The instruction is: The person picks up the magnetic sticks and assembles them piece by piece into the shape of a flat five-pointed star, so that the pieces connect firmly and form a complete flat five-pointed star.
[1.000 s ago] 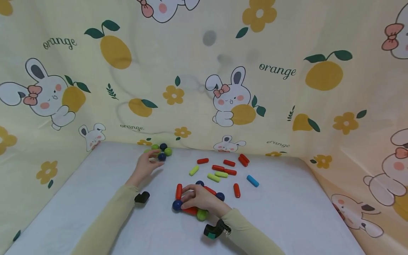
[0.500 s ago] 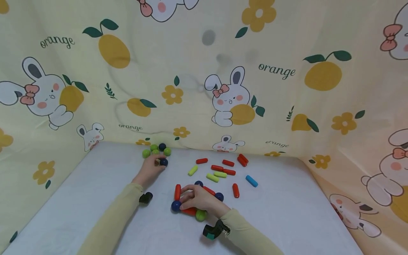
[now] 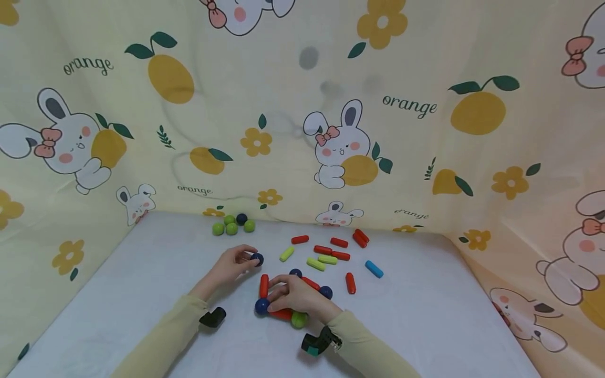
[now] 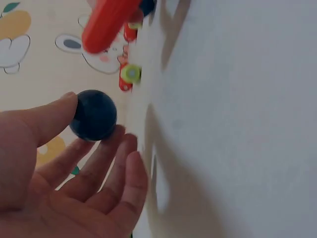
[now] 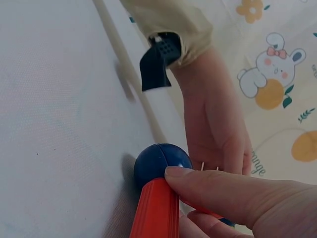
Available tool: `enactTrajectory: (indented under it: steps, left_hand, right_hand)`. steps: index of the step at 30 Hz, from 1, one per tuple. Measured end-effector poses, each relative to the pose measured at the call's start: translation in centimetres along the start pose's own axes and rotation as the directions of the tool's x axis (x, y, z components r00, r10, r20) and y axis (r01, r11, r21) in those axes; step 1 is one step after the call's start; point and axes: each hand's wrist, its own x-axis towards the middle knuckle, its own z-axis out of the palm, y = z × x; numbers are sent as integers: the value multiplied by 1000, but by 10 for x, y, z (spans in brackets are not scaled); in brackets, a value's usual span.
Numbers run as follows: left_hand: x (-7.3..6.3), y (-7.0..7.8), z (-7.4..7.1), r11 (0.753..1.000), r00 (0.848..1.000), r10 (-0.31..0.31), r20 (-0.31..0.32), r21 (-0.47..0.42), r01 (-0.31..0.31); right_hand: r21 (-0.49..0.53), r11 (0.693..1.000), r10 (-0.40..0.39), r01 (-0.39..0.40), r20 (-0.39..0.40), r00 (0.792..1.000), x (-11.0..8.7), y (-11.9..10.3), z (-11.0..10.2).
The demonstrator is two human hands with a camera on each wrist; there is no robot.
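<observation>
My left hand (image 3: 228,269) pinches a dark blue ball (image 4: 94,115) between thumb and fingertips, above the table and left of a partly joined frame of rods and balls. At the frame's left corner sits another dark blue ball (image 5: 161,163), with an upright-looking red rod (image 3: 263,286) and a second red rod (image 5: 156,210) joined to it. My right hand (image 3: 300,295) holds that corner ball, thumb pressed against it. A green ball (image 3: 299,319) and two more blue balls, one at the back (image 3: 295,273), belong to the frame, partly hidden by this hand.
Several green balls (image 3: 231,229) and a dark blue ball (image 3: 241,219) lie at the back left. Loose red rods (image 3: 339,242), yellow-green rods (image 3: 315,264) and a blue rod (image 3: 374,269) are scattered right of centre. A printed curtain (image 3: 293,173) stands behind the table.
My left hand has taken a dark blue ball from the back-left group and brought it forward and right, towards the frame. The right hand has stayed in place.
</observation>
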Motion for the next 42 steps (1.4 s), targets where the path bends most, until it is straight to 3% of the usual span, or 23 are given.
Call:
enactTrajectory:
  steps: [4, 12, 17, 27, 31, 34, 36, 39, 42]
  left_hand:
    - [-8, 5, 5, 997, 998, -38, 57, -62, 41]
    - [-14, 9, 9, 997, 993, 11, 114, -79, -2]
    - [-18, 10, 11, 993, 989, 2, 150, -115, 15]
    - [-25, 15, 22, 973, 984, -58, 168, -213, 94]
    - [-29, 17, 27, 965, 986, -59, 155, -245, 96]
    - [-31, 19, 31, 957, 987, -79, 143, -265, 115]
    - [-31, 21, 33, 956, 986, -101, 136, -259, 134]
    - [-33, 20, 37, 958, 984, -116, 134, -247, 146]
    - [-36, 17, 39, 965, 986, -112, 121, -223, 137]
  right_hand:
    - [0, 1000, -1, 1, 0, 1000, 0, 0, 1]
    - [-17, 1000, -8, 7, -1, 1000, 1, 0, 1]
    - [-15, 1000, -9, 9, 0, 1000, 1, 0, 1]
    - [-56, 998, -2, 2, 0, 1000, -2, -2, -2]
    - [-103, 994, -46, 48, 16, 999, -8, -8, -17]
    - [-183, 976, -133, 119, -67, 989, -17, -16, -40]
    - [-272, 952, -185, 139, -150, 971, -23, -15, -56]
    - [-404, 909, -207, 106, -216, 954, -29, -6, -73]
    - [-482, 874, -181, 59, -211, 961, -32, 8, -77]
